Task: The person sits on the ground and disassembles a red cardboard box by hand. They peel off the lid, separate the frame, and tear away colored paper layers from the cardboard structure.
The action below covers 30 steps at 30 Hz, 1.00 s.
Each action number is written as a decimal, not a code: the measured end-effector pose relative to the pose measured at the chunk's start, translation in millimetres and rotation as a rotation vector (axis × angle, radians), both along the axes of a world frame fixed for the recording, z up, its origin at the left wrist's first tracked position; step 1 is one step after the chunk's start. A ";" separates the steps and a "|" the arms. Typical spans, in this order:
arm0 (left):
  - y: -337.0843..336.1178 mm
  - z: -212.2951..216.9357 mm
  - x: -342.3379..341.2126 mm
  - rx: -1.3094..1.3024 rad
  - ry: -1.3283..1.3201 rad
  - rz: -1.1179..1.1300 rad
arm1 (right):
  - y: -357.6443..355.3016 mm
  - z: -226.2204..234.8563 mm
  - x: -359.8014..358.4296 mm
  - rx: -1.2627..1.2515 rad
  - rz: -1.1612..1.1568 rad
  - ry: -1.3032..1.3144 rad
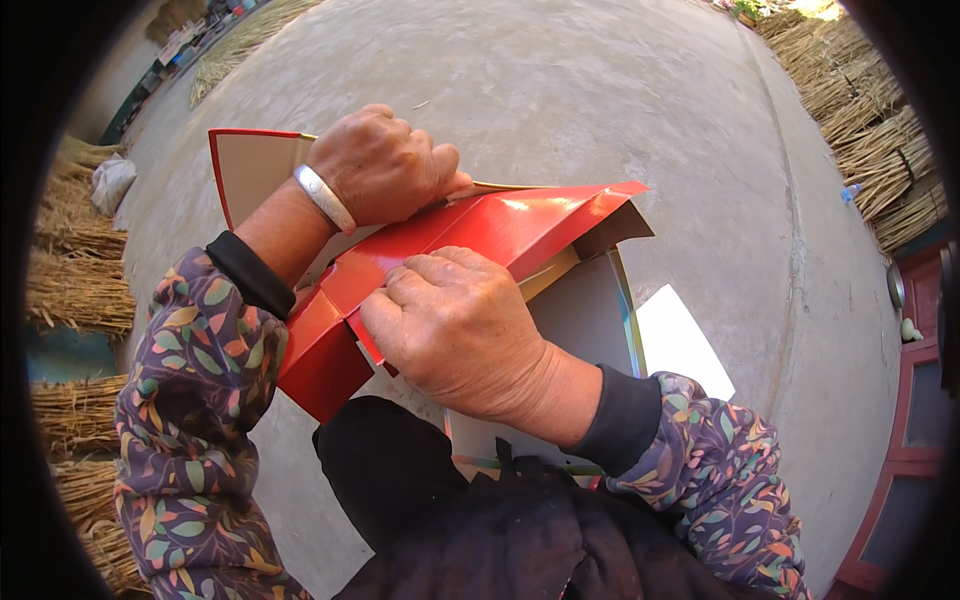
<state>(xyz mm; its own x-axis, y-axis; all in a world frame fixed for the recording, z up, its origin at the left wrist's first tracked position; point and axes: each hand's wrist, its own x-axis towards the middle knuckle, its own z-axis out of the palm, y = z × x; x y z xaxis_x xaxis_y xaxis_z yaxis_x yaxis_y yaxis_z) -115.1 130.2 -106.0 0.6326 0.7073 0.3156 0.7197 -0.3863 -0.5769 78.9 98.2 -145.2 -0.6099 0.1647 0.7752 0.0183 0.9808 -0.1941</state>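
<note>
A glossy red cardboard box (490,230), partly opened out and creased, lies tilted across my lap. My left hand (385,165) is closed on its far edge, thumb pointing right along the card and a silver bracelet on the wrist. Nearer to me, my right hand (465,325) is closed around the box's near edge, its fingertips hidden beneath the knuckles. A pale flap with a red rim (255,175) sticks out beyond my left wrist. Grey inner panels (585,310) show under the box on the right.
A white sheet (685,340) lies to the right of the box on the concrete floor (640,110). Bundles of dry stalks line the left side (80,290) and the far right (850,90). A white bag (112,185) rests by the left bundles; a red door (905,430) stands at right.
</note>
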 end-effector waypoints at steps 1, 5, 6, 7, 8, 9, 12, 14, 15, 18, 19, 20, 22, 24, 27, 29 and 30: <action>1.8 1.0 -1.5 0.000 0.002 0.003 | 0.3 1.4 -0.4 -0.009 0.005 0.001; 7.1 -0.3 -3.7 0.016 0.003 -0.003 | 2.6 0.8 -2.3 -0.018 -0.004 -0.003; 6.6 -0.8 -2.9 0.028 -0.007 -0.016 | 2.3 -0.2 -1.5 -0.020 -0.003 -0.002; 2.9 -1.4 -1.9 0.044 -0.011 -0.021 | 1.2 -1.3 -4.2 -0.013 0.010 0.005; -1.6 -2.0 -0.7 0.060 -0.012 -0.022 | 0.4 -0.6 -4.3 -0.002 0.023 0.013; -7.7 -2.1 0.6 0.102 -0.029 -0.031 | -2.2 -0.7 -2.4 0.004 0.027 -0.003; -20.9 -5.0 6.2 0.135 -0.061 -0.029 | -2.4 16.4 17.3 -0.009 0.114 -0.308; -29.0 -7.6 11.7 0.152 -0.039 0.001 | 14.0 40.9 40.0 -0.132 0.365 -0.459; -29.7 -7.4 12.9 0.163 -0.030 0.014 | 27.5 56.4 48.2 -0.187 0.487 -0.549; -27.9 -5.7 16.1 0.121 -0.160 -0.097 | 81.1 92.8 66.4 -0.609 0.708 -0.527; -27.3 -5.9 18.4 0.106 -0.145 -0.068 | 100.9 97.8 63.6 -0.605 0.617 -0.444; -28.8 -5.1 18.8 0.150 -0.107 -0.059 | 120.3 98.8 56.0 -0.542 0.446 -0.420; -31.9 -1.6 16.5 0.192 -0.023 -0.020 | 146.8 90.0 41.5 -0.604 0.172 -0.611; -34.0 3.3 11.0 0.207 -0.082 -0.043 | 159.4 77.3 31.3 -0.718 0.004 -0.809; -42.6 9.3 3.5 0.177 -0.049 -0.051 | 162.2 73.6 26.1 -0.717 0.080 -0.868; -42.0 12.9 4.5 0.186 -0.048 -0.105 | 159.0 85.6 25.5 -0.743 0.102 -0.989; -42.1 15.6 4.5 0.196 -0.001 -0.108 | 152.9 90.3 25.4 -0.685 0.073 -1.015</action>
